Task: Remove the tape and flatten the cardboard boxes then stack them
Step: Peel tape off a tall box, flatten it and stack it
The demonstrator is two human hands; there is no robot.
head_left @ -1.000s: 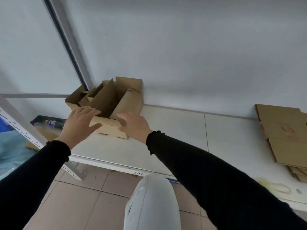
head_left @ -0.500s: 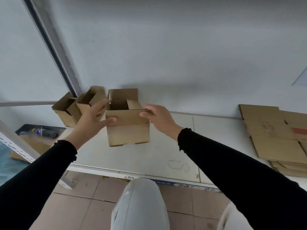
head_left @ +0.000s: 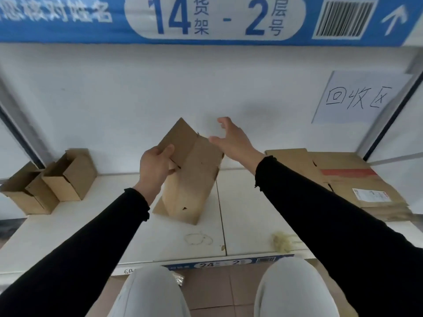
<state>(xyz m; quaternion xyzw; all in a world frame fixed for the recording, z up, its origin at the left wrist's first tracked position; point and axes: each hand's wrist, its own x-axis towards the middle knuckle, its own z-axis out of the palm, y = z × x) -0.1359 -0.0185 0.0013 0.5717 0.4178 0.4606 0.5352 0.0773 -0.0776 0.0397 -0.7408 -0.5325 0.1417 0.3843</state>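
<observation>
A cardboard box (head_left: 192,179) stands tilted near the middle of the white shelf (head_left: 247,225), its lower end resting on the shelf just left of the seam between two panels and its upper end leaning toward the back wall. The left hand (head_left: 155,168) pinches a raised flap at the box's upper left edge, thumb on top and fingers behind. The right hand (head_left: 233,140) hovers just beside the box's upper right corner, fingers spread and holding nothing.

To the left, two open boxes (head_left: 50,181) sit close together near the shelf's left end, well apart from the held box. To the right, a stack of flattened boxes (head_left: 343,179) lies against the back wall. Bare shelf lies between the held box and both groups. A clump of peeled tape (head_left: 282,242) lies near the front edge, right of the seam.
</observation>
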